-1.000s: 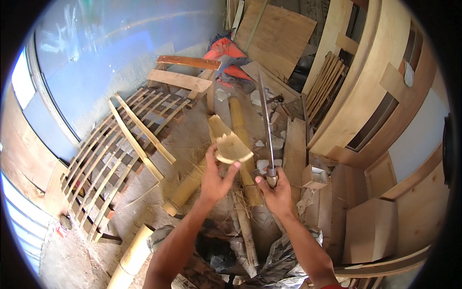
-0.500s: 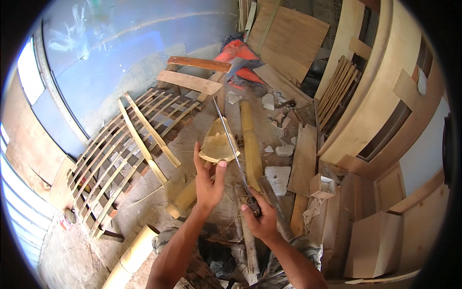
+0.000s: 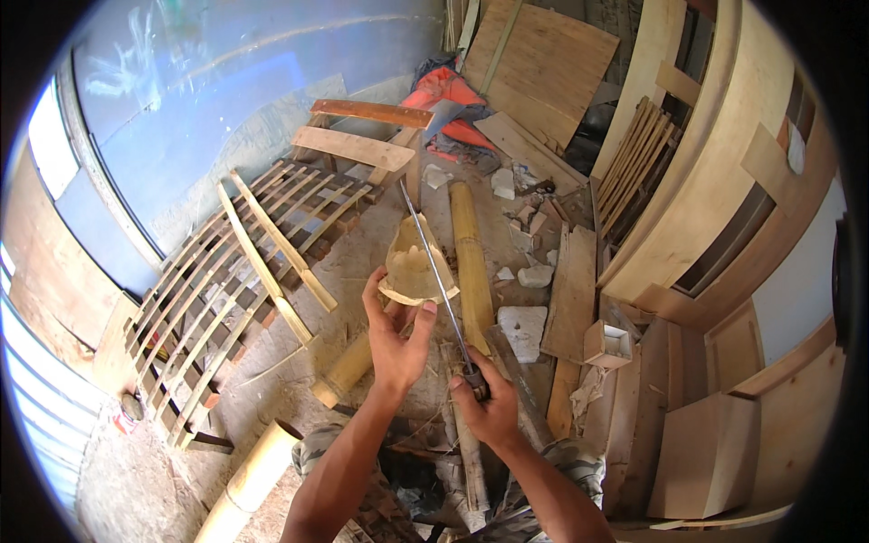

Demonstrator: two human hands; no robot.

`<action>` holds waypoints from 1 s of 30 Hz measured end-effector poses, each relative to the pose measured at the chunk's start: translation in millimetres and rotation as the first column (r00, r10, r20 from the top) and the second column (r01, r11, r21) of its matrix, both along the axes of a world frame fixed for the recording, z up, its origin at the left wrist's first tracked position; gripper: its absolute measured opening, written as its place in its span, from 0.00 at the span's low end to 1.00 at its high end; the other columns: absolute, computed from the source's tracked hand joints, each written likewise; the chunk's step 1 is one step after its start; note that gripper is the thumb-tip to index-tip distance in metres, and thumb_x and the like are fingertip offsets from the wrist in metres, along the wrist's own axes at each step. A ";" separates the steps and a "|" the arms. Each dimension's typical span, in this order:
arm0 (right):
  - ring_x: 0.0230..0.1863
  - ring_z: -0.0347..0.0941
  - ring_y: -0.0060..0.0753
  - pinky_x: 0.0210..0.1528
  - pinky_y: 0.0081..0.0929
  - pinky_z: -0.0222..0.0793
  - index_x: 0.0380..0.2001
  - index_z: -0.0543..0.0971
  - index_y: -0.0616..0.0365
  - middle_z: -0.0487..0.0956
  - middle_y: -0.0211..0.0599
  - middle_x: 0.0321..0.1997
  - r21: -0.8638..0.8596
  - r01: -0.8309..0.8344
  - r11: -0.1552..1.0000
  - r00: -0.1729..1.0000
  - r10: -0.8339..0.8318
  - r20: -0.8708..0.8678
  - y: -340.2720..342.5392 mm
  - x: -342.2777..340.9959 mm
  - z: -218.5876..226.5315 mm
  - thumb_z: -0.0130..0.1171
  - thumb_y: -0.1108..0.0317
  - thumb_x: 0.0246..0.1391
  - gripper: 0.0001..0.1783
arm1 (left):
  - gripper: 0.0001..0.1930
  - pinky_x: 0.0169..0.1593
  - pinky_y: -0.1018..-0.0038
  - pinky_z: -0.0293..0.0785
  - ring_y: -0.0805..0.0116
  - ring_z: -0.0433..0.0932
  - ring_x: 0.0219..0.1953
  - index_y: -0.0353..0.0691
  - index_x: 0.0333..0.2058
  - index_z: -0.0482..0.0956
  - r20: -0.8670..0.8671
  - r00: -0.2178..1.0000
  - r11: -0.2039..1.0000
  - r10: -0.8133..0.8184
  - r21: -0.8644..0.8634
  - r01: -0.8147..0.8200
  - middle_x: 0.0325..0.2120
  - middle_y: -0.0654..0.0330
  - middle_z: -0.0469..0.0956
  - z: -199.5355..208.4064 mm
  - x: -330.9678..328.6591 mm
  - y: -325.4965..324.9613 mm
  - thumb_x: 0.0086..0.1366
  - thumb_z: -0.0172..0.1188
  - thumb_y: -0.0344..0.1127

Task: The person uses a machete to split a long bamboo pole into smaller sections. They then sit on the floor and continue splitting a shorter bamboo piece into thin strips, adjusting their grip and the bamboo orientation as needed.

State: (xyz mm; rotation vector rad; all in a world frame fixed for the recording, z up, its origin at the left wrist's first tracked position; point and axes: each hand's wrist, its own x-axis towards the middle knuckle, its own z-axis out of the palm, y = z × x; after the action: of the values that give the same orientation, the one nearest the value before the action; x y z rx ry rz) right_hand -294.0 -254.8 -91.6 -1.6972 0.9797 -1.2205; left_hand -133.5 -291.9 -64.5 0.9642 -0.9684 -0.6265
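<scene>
My left hand point(image 3: 398, 351) cups the near end of a pale, hollowed piece of bamboo point(image 3: 415, 276) from below, thumb against its rim. The piece is cut open, with a jagged inner edge, and narrows away from me. A machete-like knife point(image 3: 441, 281) is gripped by its dark handle in my right hand point(image 3: 489, 407). Its long blade, seen nearly edge-on, slants up and left across the bamboo piece; whether it touches is unclear. My left fingers are partly hidden behind the piece.
A long bamboo pole point(image 3: 471, 262) lies just beyond my right hand, and a shorter bamboo length point(image 3: 344, 371) lies left of my left wrist. Another bamboo tube point(image 3: 249, 480) is at lower left. A slatted frame point(image 3: 244, 290) stands left; boards and cabinets point(image 3: 697, 235) line the right.
My left hand and the bamboo piece have shifted slightly right relative to the blade. Both grips stay the same, and the view has moved a little.
</scene>
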 end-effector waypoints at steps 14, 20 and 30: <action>0.29 0.77 0.24 0.33 0.24 0.73 0.58 0.75 0.65 0.84 0.46 0.39 -0.172 0.000 0.985 0.997 -0.015 -0.082 -2.0 3.2 -4.7 0.65 0.69 0.56 0.26 | 0.37 0.61 0.67 0.72 0.59 0.75 0.58 0.40 0.67 0.47 -0.066 0.996 0.998 -0.056 0.035 0.059 0.56 0.41 0.72 0.3 4.1 3.6 0.65 0.58 0.25; 0.27 0.73 0.21 0.31 0.22 0.71 0.57 0.75 0.65 0.82 0.41 0.34 -0.153 -0.008 0.988 0.998 -0.001 -0.057 -3.9 1.2 -8.1 0.65 0.69 0.57 0.25 | 0.37 0.61 0.67 0.72 0.58 0.74 0.58 0.40 0.67 0.47 -0.052 0.996 0.998 -0.067 0.000 0.067 0.56 0.40 0.73 -3.9 4.4 -0.2 0.66 0.60 0.27; 0.34 0.80 0.26 0.37 0.24 0.75 0.57 0.76 0.65 0.84 0.45 0.40 -0.243 0.015 0.970 0.999 -0.021 -0.024 -9.6 2.5 -15.0 0.65 0.68 0.58 0.25 | 0.36 0.61 0.68 0.72 0.59 0.75 0.58 0.39 0.66 0.48 -0.067 0.996 0.998 -0.067 0.000 0.067 0.54 0.41 0.75 -2.0 2.1 -0.6 0.65 0.60 0.27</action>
State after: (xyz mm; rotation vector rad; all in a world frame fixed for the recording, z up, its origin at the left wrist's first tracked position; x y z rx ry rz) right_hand -291.5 -264.4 -106.6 -1.9005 0.8910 -1.3795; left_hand -131.5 -292.5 -66.5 0.9102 -0.9439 -0.7123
